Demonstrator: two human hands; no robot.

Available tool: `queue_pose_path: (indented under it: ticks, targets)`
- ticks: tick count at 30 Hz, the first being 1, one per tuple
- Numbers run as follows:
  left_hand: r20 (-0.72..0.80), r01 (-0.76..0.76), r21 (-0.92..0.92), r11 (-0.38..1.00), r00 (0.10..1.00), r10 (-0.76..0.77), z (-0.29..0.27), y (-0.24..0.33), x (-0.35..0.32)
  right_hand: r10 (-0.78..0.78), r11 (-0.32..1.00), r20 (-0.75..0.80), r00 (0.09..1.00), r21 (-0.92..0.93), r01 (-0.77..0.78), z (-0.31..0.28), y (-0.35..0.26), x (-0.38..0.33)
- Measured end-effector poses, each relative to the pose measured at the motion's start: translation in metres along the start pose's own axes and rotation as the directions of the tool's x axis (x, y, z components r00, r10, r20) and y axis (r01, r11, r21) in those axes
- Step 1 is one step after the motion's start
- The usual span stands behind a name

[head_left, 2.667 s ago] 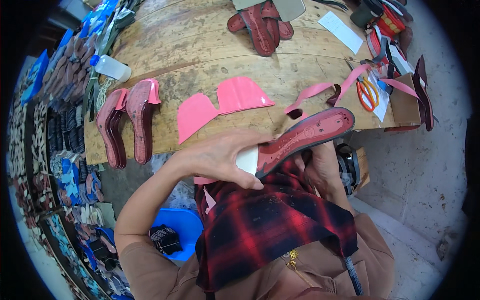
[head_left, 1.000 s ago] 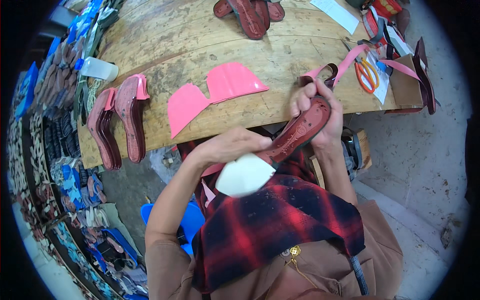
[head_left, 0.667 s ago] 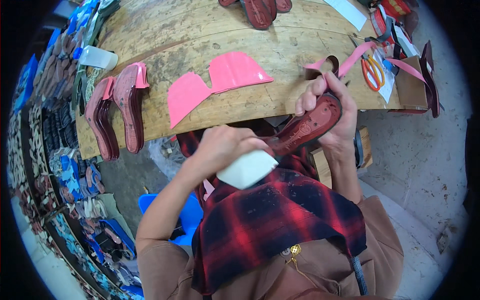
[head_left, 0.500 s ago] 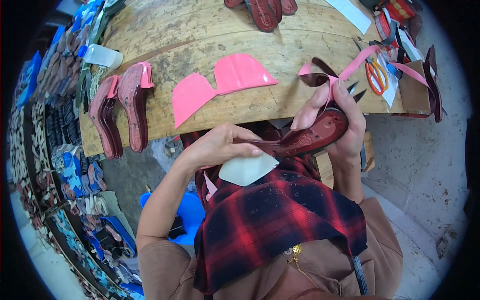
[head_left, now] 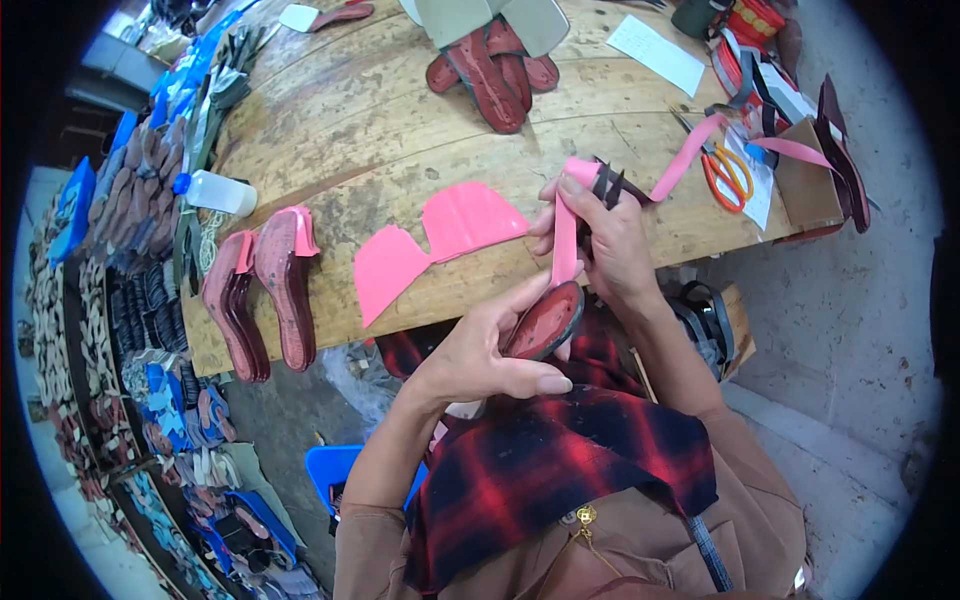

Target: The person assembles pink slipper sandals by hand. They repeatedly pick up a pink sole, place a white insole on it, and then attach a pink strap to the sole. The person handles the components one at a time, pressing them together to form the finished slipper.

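My left hand (head_left: 480, 345) is closed round a dark red shoe insole (head_left: 545, 325), whose rounded dark-edged end points up and right over my lap. The rest of the insole is hidden behind the hand. From that end a pink strip (head_left: 565, 235) runs up to my right hand (head_left: 612, 240), pinched between thumb and fingers. Dark pointed blades (head_left: 608, 186), seemingly of small snips, stick out beside the right thumb; their grip is hidden. A dark band loops behind the hand, and more pink strip (head_left: 690, 155) trails right across the table.
Two pink sheets (head_left: 470, 220) lie on the wooden table (head_left: 340, 150). Stacked insoles (head_left: 285, 290) overhang its left edge near a white bottle (head_left: 220, 192). Orange-handled scissors (head_left: 728, 178) and a cardboard box (head_left: 810, 180) are at right. More insoles (head_left: 490, 85) lie at the back.
My left hand has moved from the insole's pale end to its rounded end. My right hand has let go of the insole and shifted left, stretching the pink strip upward. The view has shifted.
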State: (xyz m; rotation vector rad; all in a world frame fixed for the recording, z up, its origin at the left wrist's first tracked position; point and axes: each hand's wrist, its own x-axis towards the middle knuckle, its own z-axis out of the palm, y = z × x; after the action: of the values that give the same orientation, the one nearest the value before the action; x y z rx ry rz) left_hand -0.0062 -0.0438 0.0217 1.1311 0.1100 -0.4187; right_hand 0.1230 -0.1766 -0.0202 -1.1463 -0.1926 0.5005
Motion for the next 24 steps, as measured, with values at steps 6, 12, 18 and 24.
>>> queue_pose_path:
  ticks: [6, 12, 18, 24]
  targets:
    - [-0.017, -0.059, 0.332, 0.942, 0.998, 0.068, -0.003, -0.013, -0.009, 0.117, 0.99, -0.032, 0.993, 0.082, -0.114, -0.025, -0.019, -0.01]
    - [-0.079, -0.166, 0.933, 0.319, 0.77, 0.633, -0.031, -0.006, -0.004, 0.106, 0.974, 0.04, 0.994, 0.197, -0.112, -0.024, -0.033, -0.07]
    - [-0.094, -0.301, 0.911, 0.281, 0.512, 0.854, -0.037, 0.012, 0.05, -0.309, 0.945, -0.03, 0.951, -0.12, 0.303, 0.021, -0.016, -0.068]
    - [-0.449, -0.274, 0.692, 0.668, 0.562, 0.695, -0.011, 0.027, 0.092, -0.628, 0.69, 0.069, 0.775, -0.411, 0.596, 0.013, -0.004, 0.031]
